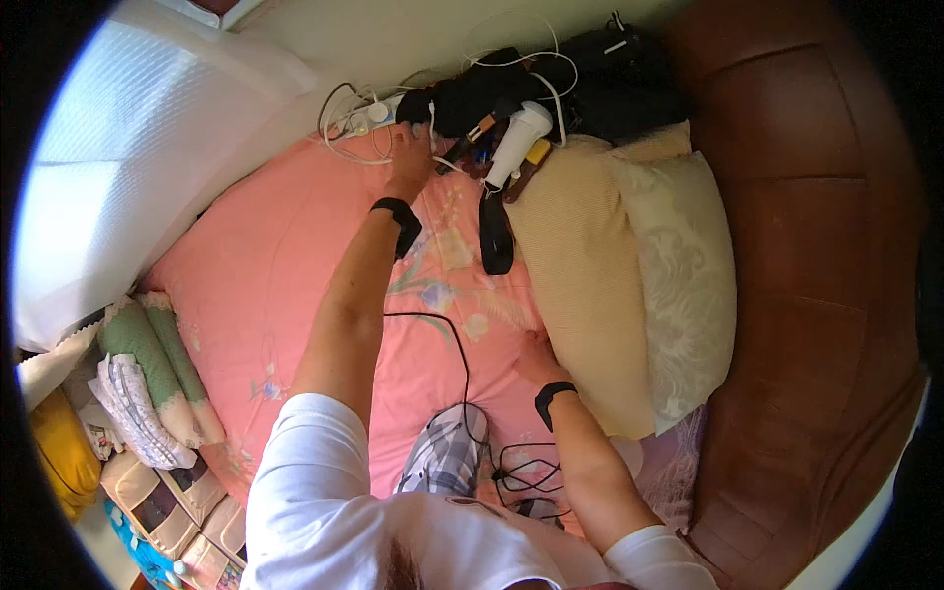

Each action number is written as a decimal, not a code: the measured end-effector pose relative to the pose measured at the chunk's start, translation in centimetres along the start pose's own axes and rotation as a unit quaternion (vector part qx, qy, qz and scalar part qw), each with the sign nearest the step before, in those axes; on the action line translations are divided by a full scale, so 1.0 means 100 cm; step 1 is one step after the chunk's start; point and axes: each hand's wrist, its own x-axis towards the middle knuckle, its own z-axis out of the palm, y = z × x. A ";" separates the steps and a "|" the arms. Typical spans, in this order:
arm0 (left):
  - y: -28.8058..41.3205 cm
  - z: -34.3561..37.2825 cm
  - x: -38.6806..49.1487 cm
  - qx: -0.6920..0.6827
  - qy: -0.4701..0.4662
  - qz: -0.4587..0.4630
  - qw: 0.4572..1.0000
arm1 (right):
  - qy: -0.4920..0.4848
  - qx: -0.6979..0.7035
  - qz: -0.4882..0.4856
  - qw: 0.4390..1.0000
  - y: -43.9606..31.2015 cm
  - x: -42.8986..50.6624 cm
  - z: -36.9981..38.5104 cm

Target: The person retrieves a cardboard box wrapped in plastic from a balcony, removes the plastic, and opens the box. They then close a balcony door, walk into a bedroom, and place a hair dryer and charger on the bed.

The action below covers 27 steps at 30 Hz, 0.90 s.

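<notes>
My left hand (411,155) reaches to the far edge of the pink floral bedding (295,221), beside a power strip (369,116) with white cables; its fingertips touch or lie against a black cloth item (472,92), and whether they grip anything is unclear. Resting on the pink bedding beside the beige pillow (590,280) is my right hand (537,358), its fingers partly hidden. Between the power strip and the pillow lie a white handheld device (520,140) with a black strap (495,232), a dark brush-like item (468,144) and a yellow-and-brown object (532,166).
A patterned pale pillow (682,280) leans by the brown leather headboard (796,251). A black cable (461,346) runs across the bedding to a tangle near my knee. Rolled green textiles (151,361) and a fabric organizer (158,509) stand at the left, below a white curtain (147,162).
</notes>
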 end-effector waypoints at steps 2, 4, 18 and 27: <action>0.015 -0.002 -0.008 0.060 -0.049 0.015 0.997 | -0.010 0.000 0.006 1.000 -0.001 0.000 -0.002; 0.031 -0.015 -0.028 0.046 0.003 0.015 0.999 | -0.021 -0.006 -0.001 1.000 -0.003 0.001 -0.001; 0.111 -0.064 -0.022 0.188 0.046 0.393 0.899 | 0.000 -0.008 -0.004 1.000 -0.001 0.006 0.012; 0.133 -0.057 -0.017 0.255 -0.001 0.339 0.906 | 0.068 -0.006 -0.028 0.997 -0.001 0.003 0.025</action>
